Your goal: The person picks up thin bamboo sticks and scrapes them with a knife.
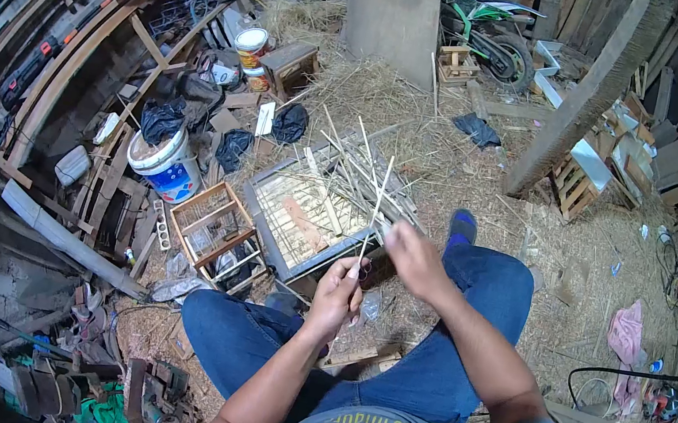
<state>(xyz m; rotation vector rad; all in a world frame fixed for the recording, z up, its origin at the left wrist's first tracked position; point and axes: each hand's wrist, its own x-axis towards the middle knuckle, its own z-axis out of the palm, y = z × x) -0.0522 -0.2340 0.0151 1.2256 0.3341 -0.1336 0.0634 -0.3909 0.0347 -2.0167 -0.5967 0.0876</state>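
Observation:
A thin pale stick (381,192) stands nearly upright in front of me. My left hand (336,293) is closed around its lower end. Beside the stick, to its right, my right hand (413,262) is curled and blurred; what its fingers hold, if anything, cannot be made out. Beyond both hands lies a dark-framed tray (265,233) with wire mesh and wood shavings in it. A loose pile of thin sticks (352,169) rests across the tray's far right part.
Left of the tray are a small wooden cage (212,222) and a white bucket (163,164) topped with a black bag. A slanted wooden post (577,103) rises at the right. Farther back stand a board (392,14) and a green motorbike (485,34).

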